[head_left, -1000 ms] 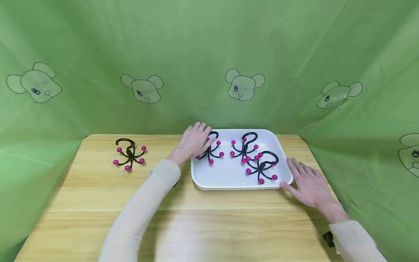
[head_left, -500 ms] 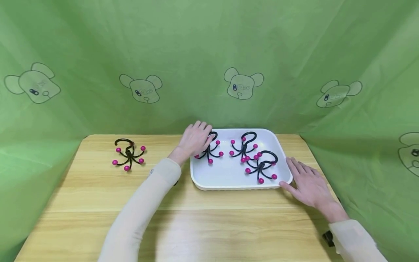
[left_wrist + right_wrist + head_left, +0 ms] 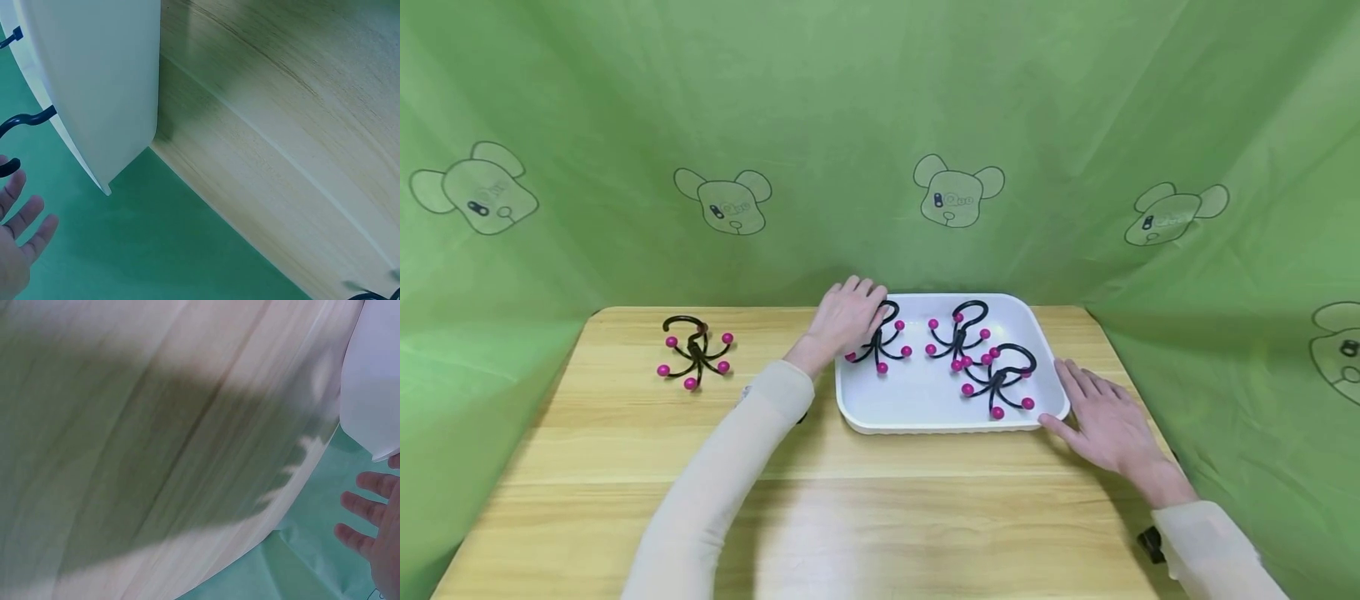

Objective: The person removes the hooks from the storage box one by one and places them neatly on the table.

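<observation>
A white tray holds three black multi-arm hanger hooks with pink ball tips. My left hand is over the tray's back left corner, beside the left hanger hook; the thumb lies by its curved top. In the left wrist view, fingers look straight and spread near a black hook end; the thumb is out of sight. Around the tray's front right corner, my right hand lies with straight fingers, thumb at the rim. The other hooks are the back hanger hook and the front right hanger hook.
Another hanger hook lies on the wooden table to the left of the tray. Behind and beside the table hangs a green curtain printed with mouse heads. The tray stands close to the table's back edge.
Both hands stay by the tray, and the hanger hooks keep their places. The head view shifts only very slightly.
</observation>
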A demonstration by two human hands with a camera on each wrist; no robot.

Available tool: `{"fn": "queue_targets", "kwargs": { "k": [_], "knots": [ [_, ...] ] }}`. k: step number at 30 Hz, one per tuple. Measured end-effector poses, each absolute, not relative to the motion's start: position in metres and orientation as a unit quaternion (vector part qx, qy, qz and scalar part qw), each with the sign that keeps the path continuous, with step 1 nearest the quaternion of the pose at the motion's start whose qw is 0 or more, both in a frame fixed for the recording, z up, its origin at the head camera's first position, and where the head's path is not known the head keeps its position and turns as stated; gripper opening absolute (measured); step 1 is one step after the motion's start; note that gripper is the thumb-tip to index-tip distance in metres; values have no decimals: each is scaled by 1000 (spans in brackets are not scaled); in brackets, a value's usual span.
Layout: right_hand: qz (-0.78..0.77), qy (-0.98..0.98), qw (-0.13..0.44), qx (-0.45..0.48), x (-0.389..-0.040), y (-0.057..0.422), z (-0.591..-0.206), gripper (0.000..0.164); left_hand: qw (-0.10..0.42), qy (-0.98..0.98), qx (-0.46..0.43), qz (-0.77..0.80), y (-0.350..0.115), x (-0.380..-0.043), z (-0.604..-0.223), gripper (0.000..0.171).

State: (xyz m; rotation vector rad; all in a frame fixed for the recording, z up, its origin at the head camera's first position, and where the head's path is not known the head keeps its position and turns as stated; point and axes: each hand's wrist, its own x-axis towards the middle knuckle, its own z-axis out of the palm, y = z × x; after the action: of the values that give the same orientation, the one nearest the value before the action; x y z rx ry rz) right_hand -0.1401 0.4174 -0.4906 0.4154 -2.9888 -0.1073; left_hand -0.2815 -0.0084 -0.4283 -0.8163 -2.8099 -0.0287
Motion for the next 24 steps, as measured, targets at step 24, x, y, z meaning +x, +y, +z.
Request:
{"fn": "queue_targets", "kwargs": {
  "k": [24],
  "knots": [
    [-32,-989,64,133,-139,417,-490,100,130,-948,-287,-46,-20,-273,-408,33]
  ]
}}
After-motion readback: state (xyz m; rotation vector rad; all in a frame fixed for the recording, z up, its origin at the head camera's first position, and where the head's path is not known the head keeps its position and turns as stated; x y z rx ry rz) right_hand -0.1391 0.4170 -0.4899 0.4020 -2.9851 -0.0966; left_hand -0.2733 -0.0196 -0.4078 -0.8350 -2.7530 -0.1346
